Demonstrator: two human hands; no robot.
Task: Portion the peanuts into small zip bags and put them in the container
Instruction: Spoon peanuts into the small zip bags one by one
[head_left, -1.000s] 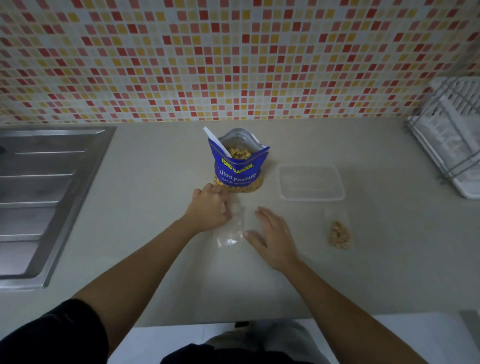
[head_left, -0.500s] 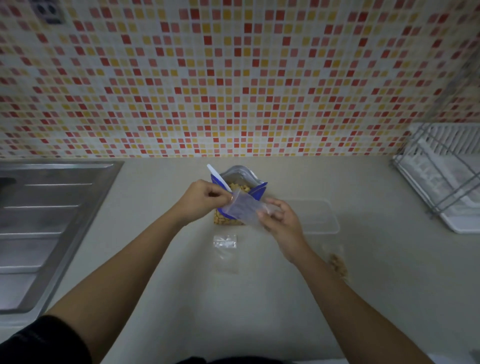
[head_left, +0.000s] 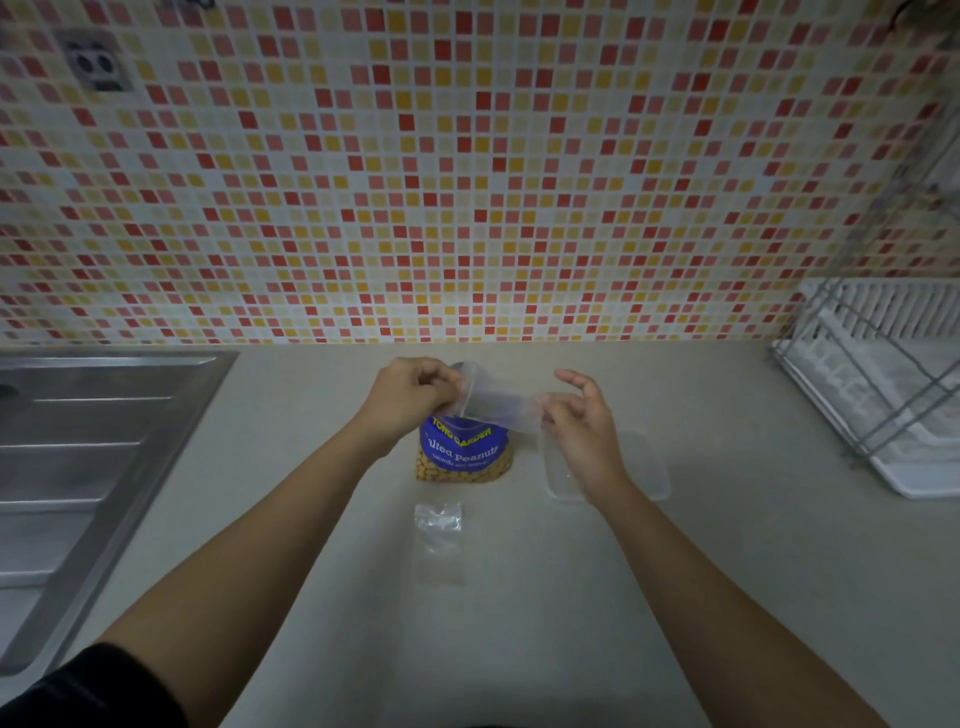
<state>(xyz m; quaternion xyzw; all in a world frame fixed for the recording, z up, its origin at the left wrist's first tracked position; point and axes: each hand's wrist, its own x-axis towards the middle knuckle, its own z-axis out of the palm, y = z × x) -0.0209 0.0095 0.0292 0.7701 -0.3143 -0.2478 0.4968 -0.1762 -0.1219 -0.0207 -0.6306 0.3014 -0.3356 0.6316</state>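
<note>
Beige counter (head_left: 519, 623) beneath mosaic tile wall (head_left: 467, 182), sink (head_left: 78, 467) alongside.

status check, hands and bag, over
Both hands up, left hand and right hand pinching an empty zip bag between them. Held above the peanut pack. Container empty, spare bags on counter. Nothing blocking.

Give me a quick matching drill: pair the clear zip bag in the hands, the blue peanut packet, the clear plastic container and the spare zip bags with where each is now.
1. clear zip bag
2. blue peanut packet
3. clear plastic container
4. spare zip bags

A. flat on the counter, nearest the person
B. under the right forearm
C. standing below the hands
D. held between both hands

1-D, 2-C, 3-B, 4-A
</note>
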